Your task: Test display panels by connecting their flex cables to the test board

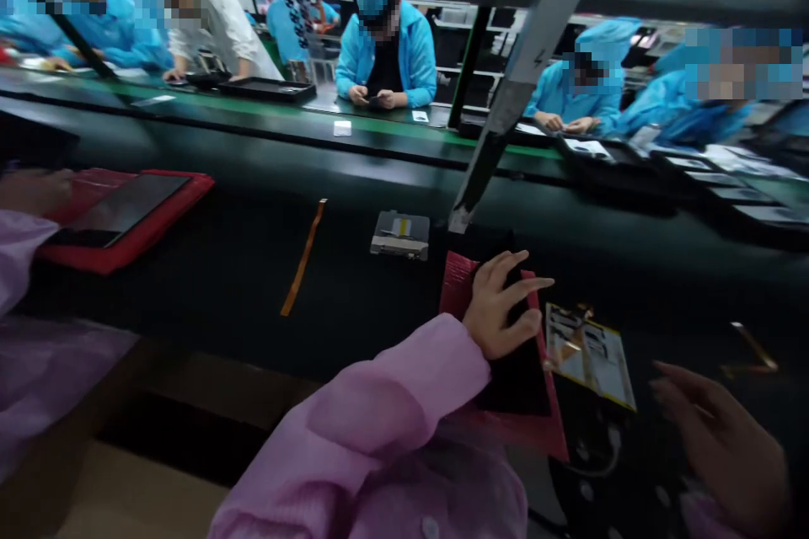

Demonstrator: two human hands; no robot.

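Note:
My left hand [506,303] is spread over a dark flat panel [518,379] lying in a red wrap [556,425]. Whether the palm presses on the panel or hovers just above it, I cannot tell. Right of the wrap lies a pale flat battery-like part [603,358] with yellow edges, an orange flex cable [574,349] across it. Farther right my right hand [726,438] is held low over the bench, fingers extended and slightly blurred, apparently holding nothing. Another thin bent flex cable [755,349] lies just beyond its fingers.
A long orange flex strip [304,257] and a small clear-and-metal module [400,236] lie on the dark bench. At left a neighbour's hand [34,189] touches a screen on red wrap [193,194]. A slanted metal post [506,101] rises ahead; people work across a green line.

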